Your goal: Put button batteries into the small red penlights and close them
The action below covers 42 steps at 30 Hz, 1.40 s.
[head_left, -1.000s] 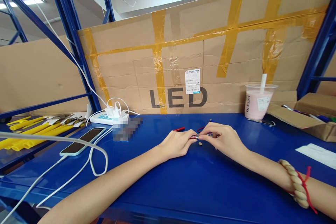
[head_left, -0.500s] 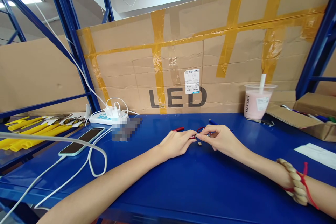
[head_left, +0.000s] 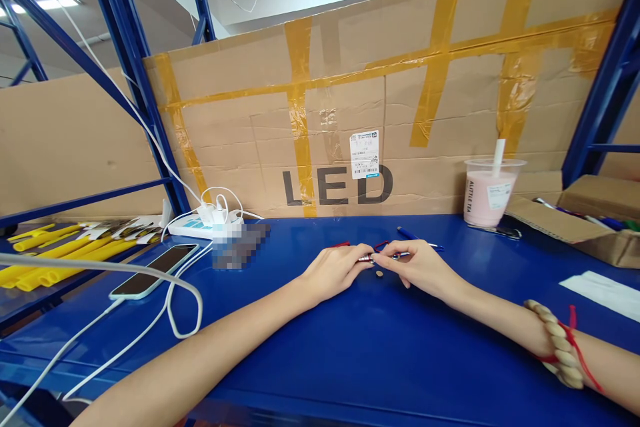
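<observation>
At the middle of the blue table, my left hand (head_left: 337, 271) is closed with its thumb and fingers pinching a slim red-and-silver pen piece (head_left: 367, 258). The fingertips of my right hand (head_left: 417, 267) meet the piece's right end in a pinch; what they hold there is mostly hidden, though a thin bluish bit shows beneath them. A small round tan bit (head_left: 379, 273) lies just below the fingertips. Behind my left hand, a red stick-like part (head_left: 342, 244) is partly covered. Beyond my right hand rests a blue pen (head_left: 407, 233), partly hidden by the hand.
A pink drink cup (head_left: 490, 193) with a straw stands at the back right, near an open cardboard box (head_left: 600, 240) of pens. White paper (head_left: 603, 295) lies at the right. On the left are a phone (head_left: 155, 271), white cables and a power strip (head_left: 193, 227).
Both hands stay almost in place, still pinched together. My right fingers have shifted slightly, and the view has moved a little. Nothing is let go.
</observation>
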Tool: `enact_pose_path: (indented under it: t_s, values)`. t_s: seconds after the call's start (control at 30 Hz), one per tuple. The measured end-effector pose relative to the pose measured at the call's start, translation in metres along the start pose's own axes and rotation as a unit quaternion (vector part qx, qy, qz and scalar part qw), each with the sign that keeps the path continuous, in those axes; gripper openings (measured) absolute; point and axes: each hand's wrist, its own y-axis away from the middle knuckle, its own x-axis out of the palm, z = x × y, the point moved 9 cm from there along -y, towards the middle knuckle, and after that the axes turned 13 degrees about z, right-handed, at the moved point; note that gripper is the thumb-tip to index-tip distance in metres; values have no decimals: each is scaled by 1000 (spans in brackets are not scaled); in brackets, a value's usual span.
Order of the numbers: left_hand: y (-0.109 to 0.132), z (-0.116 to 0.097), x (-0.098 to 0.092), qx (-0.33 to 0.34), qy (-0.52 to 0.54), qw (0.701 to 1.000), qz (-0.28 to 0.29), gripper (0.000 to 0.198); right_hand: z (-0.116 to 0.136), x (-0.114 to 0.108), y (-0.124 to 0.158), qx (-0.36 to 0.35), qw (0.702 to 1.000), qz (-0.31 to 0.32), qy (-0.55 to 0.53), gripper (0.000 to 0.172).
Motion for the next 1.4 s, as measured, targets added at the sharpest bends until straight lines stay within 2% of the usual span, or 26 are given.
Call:
enact_pose_path:
  t_s: [0.3, 0.47, 0.7, 0.87, 1.17, 1.4]
  values:
    - [-2, -1, -5, 8, -16, 999, -28, 21, -10, -10, -3, -24, 999, -40, -21, 40]
    - [-2, -1, -3, 17, 15, 1000, -14, 20, -11, -11, -3, -25, 998, -38, -51, 40]
    - [0, 3, 2, 25, 107, 994, 14, 13, -13, -8, -4, -7, 999, -22, -50, 32]
    - [-1, -1, 4, 45, 118, 991, 32, 12, -13, -8, -5, 2, 999, -19, -44, 34]
    - [-1, 3, -2, 27, 76, 997, 11, 12, -20, -9, -6, -21, 998, -14, -55, 30]
    - [3, 3, -11, 28, 109, 993, -25, 12, -17, -9, -6, -26, 997, -15, -77, 30]
